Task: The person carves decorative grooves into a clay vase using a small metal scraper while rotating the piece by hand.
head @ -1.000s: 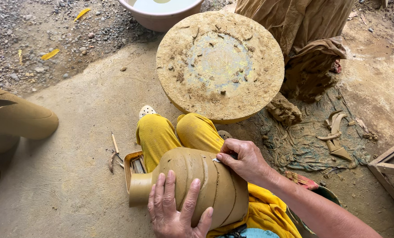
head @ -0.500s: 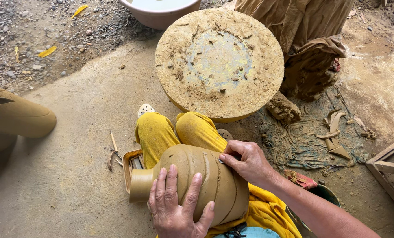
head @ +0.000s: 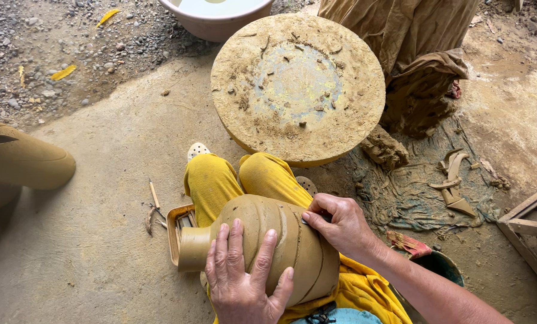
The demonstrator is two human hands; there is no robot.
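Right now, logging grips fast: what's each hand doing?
Left hand: open, fingers spread flat on the clay jug.
Right hand: fingers pinched shut at the jug's side; any tool is hidden.

a pottery workshop: clay-caked turning wheel (head: pixel 298 87), unfired vase (head: pixel 268 243), clay scraps (head: pixel 454 180)

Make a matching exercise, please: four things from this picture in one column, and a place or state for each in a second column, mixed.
1. clay vase
2. left hand
3. round clay-caked wheel
4. basin

a. at the top edge, behind the wheel
b. lying sideways on the lap
c. flat on the vase, fingers spread
d. on the ground before the knees

Pairs: 1-b, 2-c, 3-d, 4-a
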